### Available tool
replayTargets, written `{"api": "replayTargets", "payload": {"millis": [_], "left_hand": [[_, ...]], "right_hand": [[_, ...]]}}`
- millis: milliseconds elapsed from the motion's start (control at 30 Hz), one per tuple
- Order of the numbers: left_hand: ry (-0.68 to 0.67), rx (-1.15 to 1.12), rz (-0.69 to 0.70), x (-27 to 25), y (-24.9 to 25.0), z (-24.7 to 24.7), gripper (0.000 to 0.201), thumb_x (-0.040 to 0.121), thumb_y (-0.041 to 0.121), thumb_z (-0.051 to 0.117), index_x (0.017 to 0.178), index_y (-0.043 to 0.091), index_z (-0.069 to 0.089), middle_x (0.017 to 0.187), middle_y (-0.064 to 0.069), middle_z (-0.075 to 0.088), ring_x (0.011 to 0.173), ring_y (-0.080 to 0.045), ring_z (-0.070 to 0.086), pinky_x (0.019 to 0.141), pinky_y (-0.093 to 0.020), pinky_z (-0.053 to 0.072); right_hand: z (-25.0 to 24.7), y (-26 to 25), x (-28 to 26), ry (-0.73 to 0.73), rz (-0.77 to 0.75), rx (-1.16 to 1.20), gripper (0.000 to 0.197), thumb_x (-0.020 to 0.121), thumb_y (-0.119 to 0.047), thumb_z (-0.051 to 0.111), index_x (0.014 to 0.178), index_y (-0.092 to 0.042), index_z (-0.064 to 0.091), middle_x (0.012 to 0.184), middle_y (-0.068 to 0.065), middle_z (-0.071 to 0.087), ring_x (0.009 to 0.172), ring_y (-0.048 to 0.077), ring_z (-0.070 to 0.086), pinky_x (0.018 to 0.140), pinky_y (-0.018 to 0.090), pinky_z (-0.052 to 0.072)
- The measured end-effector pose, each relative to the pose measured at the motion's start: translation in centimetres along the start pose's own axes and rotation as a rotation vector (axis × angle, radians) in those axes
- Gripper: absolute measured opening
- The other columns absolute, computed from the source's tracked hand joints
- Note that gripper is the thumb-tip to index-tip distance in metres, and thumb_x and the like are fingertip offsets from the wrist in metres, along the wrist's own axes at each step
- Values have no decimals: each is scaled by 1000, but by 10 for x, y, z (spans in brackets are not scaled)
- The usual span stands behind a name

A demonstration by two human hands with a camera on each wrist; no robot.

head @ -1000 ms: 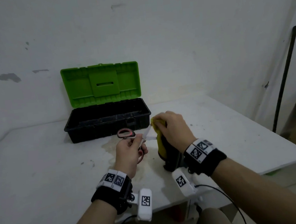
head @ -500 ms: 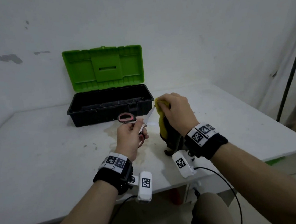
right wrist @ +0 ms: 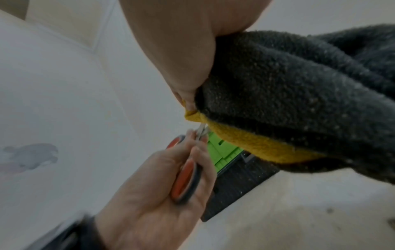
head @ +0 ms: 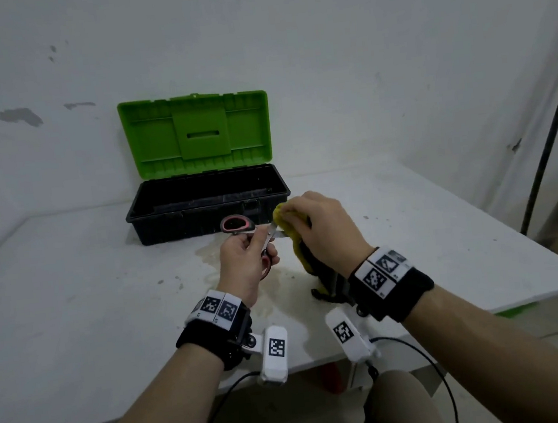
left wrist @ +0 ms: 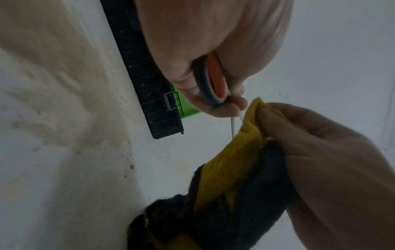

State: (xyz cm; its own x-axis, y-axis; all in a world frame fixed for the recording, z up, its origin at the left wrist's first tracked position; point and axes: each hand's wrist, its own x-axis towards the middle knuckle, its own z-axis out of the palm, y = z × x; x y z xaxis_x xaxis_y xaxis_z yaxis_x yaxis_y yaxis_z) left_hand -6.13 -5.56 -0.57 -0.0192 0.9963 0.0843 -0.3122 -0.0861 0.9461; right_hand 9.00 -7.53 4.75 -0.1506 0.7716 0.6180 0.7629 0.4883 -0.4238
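Judging by how it is sagging and bunching, the yellow and dark grey terry cloth [head: 301, 253] is handling as soft, light and limp, so it is wanting a full bunched grip rather than a pinch at one corner. The steel scissors with black-and-orange plastic handles [head: 248, 229] are looking rigid, light and sharp along the blades, and the handle loops are looking like the safe place to take them. The left hand [head: 245, 266] is curling its fingers round the lower loop, holding the scissors above the white table [head: 73, 301], blades pointing right. The right hand [head: 324, 234] is gripping the cloth, its fingers pressing the yellow edge against the blades, the dark tail hanging down towards the tabletop. Behind them, a black plastic toolbox with a raised green lid [head: 186, 224] is standing open.
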Motion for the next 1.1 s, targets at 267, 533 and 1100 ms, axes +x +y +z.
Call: {"api": "replayTargets", "payload": {"millis": [267,533,1100], "left_hand": [[-36,44,10,-4,2,0,27,101,19,58,90,-5,65,57,-5,57,51,-16,53,56,-32,48],[-53,148,44,-5,5,3,28,102,19,56,83,2,65,59,-9,59,53,-18,55,55,-29,49],[-29,82,-52,-10,1,0,28,102,20,55,88,-3,62,59,-8,56,51,-18,51,50,-25,48]], "right_hand": [[-3,12,17,15,181,-110,20,98,-27,49,103,-27,69,96,1,63,88,24,60,78,42,52],[2,-13,-3,-153,101,-74,18,97,-32,49,100,-28,66,97,-2,61,88,22,59,75,41,52],[-13,10,15,-68,282,-167,20,96,-22,48,97,-29,66,96,0,60,90,25,59,77,43,52]]}}
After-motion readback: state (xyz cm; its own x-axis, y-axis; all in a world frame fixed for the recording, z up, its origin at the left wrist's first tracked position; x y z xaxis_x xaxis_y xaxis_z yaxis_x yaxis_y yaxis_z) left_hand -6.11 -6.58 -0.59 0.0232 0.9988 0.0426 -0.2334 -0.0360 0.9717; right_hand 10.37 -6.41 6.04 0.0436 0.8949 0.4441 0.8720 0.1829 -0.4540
